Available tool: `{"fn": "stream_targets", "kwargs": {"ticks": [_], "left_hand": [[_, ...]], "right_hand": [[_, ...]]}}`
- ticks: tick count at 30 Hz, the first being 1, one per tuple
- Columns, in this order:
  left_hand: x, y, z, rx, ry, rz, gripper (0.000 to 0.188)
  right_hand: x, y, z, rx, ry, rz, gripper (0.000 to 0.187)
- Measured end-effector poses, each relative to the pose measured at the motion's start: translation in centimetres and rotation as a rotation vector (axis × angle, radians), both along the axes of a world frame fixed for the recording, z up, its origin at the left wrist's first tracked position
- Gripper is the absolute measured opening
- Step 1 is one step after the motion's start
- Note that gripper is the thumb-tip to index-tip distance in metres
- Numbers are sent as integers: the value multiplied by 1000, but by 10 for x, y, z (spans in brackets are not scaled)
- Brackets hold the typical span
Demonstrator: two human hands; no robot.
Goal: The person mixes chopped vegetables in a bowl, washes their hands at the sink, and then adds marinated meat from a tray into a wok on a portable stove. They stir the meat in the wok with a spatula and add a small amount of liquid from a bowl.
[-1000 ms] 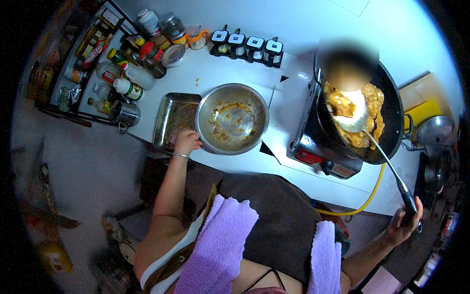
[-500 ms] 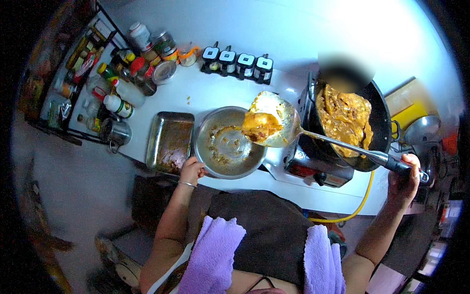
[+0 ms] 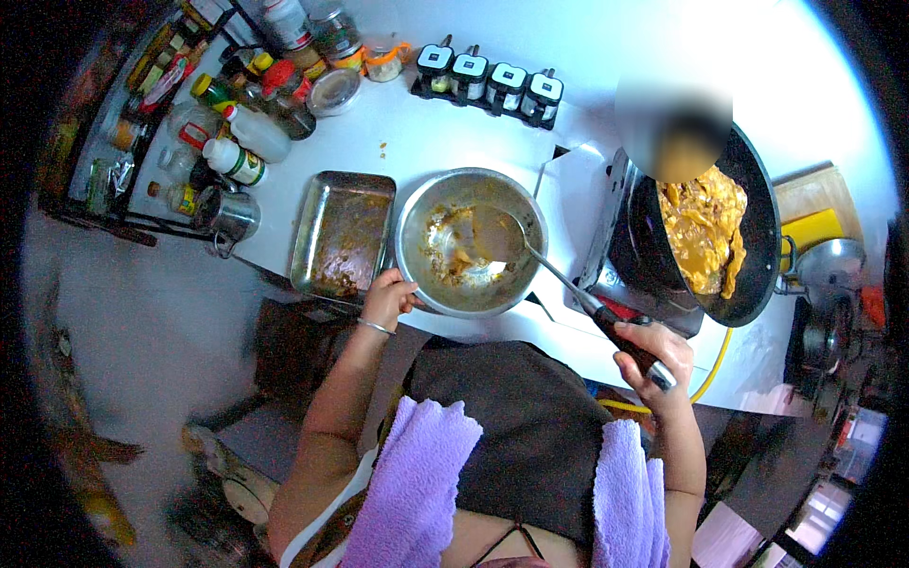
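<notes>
A round steel mixing bowl (image 3: 413,232) stands on the white counter, with yellow-brown sauce residue smeared inside. My left hand (image 3: 389,301) is closed on its near left rim. In my right hand (image 3: 665,363) is the black handle of a long metal spatula (image 3: 566,281). The broad head of the spatula is down inside the bowl, against the sauce. To the right, a black wok (image 3: 760,222) sits tilted on a gas stove (image 3: 606,275), holding a mass of yellow-brown sauced pieces of food (image 3: 701,237). Part of the wok's far left side is blurred out.
A rectangular steel tray (image 3: 327,216) with brown residue lies left of the bowl. Behind it stand a rack of seasoning boxes (image 3: 488,83) and several bottles (image 3: 256,137). A small steel pot (image 3: 230,216) is at the left; a yellow hose (image 3: 718,369) runs below the stove.
My right hand has moved left and the spatula head has gone down into the bowl. The lump of food on it is gone from view. My left hand stays on the rim.
</notes>
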State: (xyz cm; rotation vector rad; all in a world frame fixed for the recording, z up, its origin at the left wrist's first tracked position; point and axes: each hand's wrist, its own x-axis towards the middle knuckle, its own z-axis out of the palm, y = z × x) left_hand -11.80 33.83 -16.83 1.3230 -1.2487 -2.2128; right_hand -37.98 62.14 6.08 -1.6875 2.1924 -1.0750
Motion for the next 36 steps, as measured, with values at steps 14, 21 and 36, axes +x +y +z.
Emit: {"fn": "stream_targets", "kwargs": {"ticks": [14, 21, 36], "left_hand": [[6, -16, -22, 93, 91, -36, 10], [-2, -26, -12, 75, 32, -82, 15], [0, -25, -14, 91, 25, -33, 10]], "right_hand": [[-33, 121, 46, -774, -828, -598, 31], [-51, 171, 84, -608, -106, -655, 24], [-84, 150, 69, 372, 680, -333, 48]]}}
